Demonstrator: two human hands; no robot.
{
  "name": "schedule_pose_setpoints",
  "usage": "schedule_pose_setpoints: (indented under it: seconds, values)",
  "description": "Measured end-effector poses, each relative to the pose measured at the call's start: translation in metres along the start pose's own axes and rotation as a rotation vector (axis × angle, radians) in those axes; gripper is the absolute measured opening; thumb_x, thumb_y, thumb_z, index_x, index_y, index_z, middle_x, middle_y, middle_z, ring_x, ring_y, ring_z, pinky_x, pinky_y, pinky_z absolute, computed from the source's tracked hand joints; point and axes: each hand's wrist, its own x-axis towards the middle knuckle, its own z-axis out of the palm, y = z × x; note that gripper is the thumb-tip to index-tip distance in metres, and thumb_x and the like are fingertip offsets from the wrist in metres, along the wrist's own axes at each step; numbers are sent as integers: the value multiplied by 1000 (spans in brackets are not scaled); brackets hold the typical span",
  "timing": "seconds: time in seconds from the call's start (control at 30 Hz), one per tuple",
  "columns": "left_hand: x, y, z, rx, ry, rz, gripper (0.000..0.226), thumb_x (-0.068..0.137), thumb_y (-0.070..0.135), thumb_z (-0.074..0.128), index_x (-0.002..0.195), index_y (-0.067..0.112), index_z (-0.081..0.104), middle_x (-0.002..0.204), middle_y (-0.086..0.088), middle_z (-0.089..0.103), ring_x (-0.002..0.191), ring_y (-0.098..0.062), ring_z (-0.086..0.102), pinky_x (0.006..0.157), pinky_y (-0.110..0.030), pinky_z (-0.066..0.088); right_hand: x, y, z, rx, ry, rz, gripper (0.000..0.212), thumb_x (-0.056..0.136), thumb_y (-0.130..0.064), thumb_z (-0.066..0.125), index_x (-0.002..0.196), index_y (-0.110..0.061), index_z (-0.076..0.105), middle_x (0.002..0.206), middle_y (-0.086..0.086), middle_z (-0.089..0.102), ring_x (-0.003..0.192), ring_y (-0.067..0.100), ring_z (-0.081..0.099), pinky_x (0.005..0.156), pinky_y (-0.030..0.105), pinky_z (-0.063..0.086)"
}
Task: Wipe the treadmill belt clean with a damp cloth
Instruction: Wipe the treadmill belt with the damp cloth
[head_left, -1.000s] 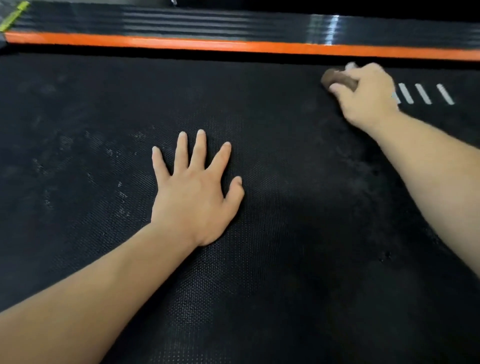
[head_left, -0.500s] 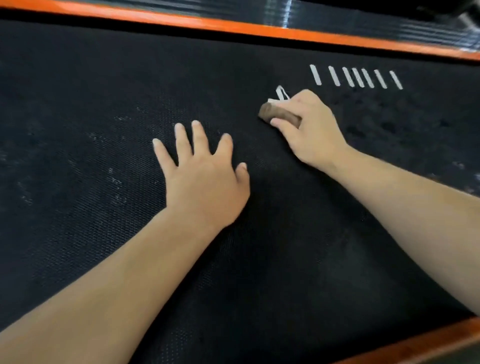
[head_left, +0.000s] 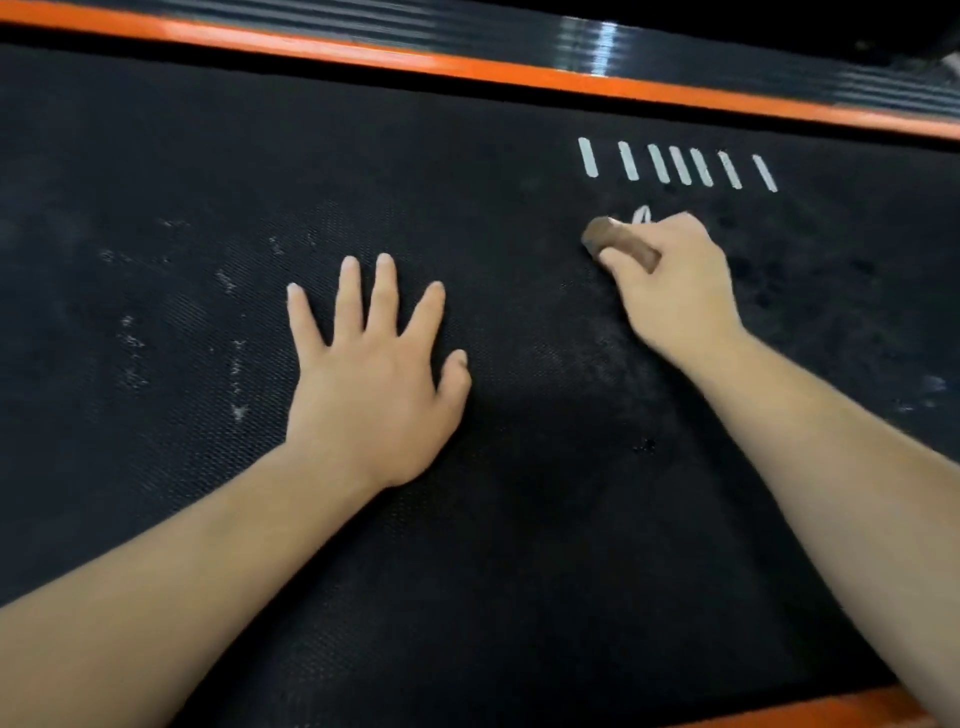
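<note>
The black textured treadmill belt (head_left: 519, 545) fills the view. My right hand (head_left: 675, 291) grips a small brown bunched cloth (head_left: 615, 243) and presses it onto the belt, just below a row of white dashes (head_left: 675, 165). Only the cloth's left end sticks out from my fingers; a bit of white shows behind them. My left hand (head_left: 374, 374) lies flat on the belt with its fingers spread, about a hand's width left of the cloth. Pale dusty specks (head_left: 234, 364) mark the belt to the left of that hand.
An orange stripe (head_left: 467, 65) runs along the far side rail, with a ribbed black footboard (head_left: 597, 39) beyond it. Another orange edge (head_left: 810, 709) shows at the bottom right. Faint smudges (head_left: 924, 389) lie on the belt at the right.
My right hand dragged the cloth from beside the far rail toward me, then shifted a little to the right. My left hand has stayed flat in place.
</note>
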Motion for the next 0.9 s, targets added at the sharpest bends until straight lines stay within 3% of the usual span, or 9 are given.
schedule_pose_setpoints:
  seconds: [0.07, 0.2, 0.37, 0.43, 0.5, 0.57, 0.67, 0.73, 0.9]
  values:
    - [0, 1, 0, 6, 8, -10, 76, 95, 62, 11, 163, 29, 19, 172, -14, 7, 159, -36, -4, 122, -69, -1, -20, -13, 5, 5, -9, -79, 28, 91, -39, 59, 116, -36, 73, 96, 2, 56, 97, 21, 53, 87, 29, 42]
    - [0, 1, 1, 8, 13, -23, 76, 95, 63, 12, 163, 30, 20, 172, -13, 7, 159, -35, -3, 122, -68, 0, -75, -33, -7, 182, -196, -300, 27, 93, -27, 67, 118, -39, 71, 97, -2, 55, 95, 18, 51, 86, 28, 42]
    - [0, 1, 3, -2, 20, -29, 77, 93, 65, 10, 162, 32, 21, 173, -12, 7, 159, -33, -4, 122, -67, -2, -46, 5, -12, 40, 8, 1, 20, 94, -31, 62, 109, -39, 73, 92, 2, 53, 95, 22, 55, 80, 28, 41]
    - [0, 1, 3, -12, 31, -34, 77, 93, 65, 11, 162, 32, 22, 173, -12, 8, 159, -33, -3, 122, -67, -2, -86, -19, -11, 91, -28, -148, 24, 91, -27, 65, 112, -39, 70, 90, 2, 53, 91, 24, 53, 79, 35, 46]
    - [0, 2, 2, -12, 31, -42, 78, 92, 66, 11, 162, 32, 21, 173, -12, 7, 159, -33, -3, 123, -67, -3, -128, -38, -21, 229, -190, -314, 26, 91, -27, 67, 114, -39, 68, 93, -1, 52, 89, 21, 50, 78, 37, 46]
    - [-1, 2, 0, -14, 19, -41, 79, 92, 66, 10, 162, 32, 21, 173, -11, 6, 159, -33, -4, 123, -66, -4, -127, -24, -31, 209, -234, -368, 25, 92, -29, 67, 114, -40, 71, 94, -2, 54, 90, 21, 51, 82, 39, 47]
    - [-2, 3, -1, -24, 17, -36, 77, 92, 66, 11, 162, 35, 22, 173, -12, 8, 159, -34, -3, 123, -67, -4, -98, 9, -31, 170, -75, -116, 24, 93, -29, 67, 110, -47, 72, 97, -2, 56, 98, 20, 55, 91, 35, 47]
    - [-2, 3, -1, -25, 22, -26, 74, 93, 65, 13, 161, 38, 22, 173, -10, 10, 159, -35, -1, 122, -68, -3, -109, 2, -28, 160, -57, -65, 25, 93, -30, 67, 110, -47, 72, 99, -3, 55, 101, 21, 55, 90, 31, 45]
    - [-3, 7, -5, -28, 21, -30, 66, 99, 58, 20, 161, 37, 26, 172, -9, 13, 158, -36, 2, 122, -68, -1, -160, -25, -45, 242, -330, -419, 26, 91, -39, 61, 112, -31, 73, 96, -2, 54, 91, 21, 53, 83, 36, 46]
